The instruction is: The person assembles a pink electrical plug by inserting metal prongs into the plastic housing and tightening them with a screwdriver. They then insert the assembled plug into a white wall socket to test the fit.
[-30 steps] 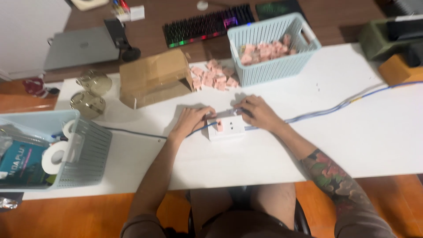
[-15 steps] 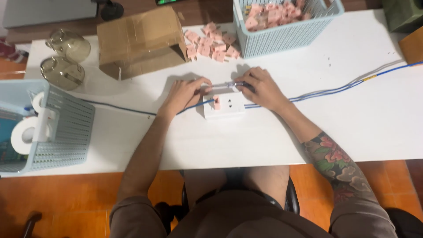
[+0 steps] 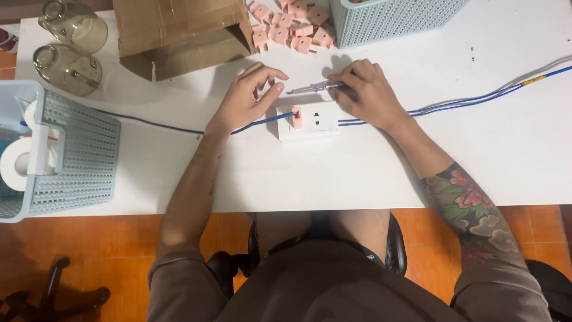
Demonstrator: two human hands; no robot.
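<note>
White socket box lies between left hand and right hand.

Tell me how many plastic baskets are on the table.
2. One pale blue basket sits at the table's left edge, holding tape rolls. The other basket is at the top, right of the pink plugs, cut off by the frame.
</note>
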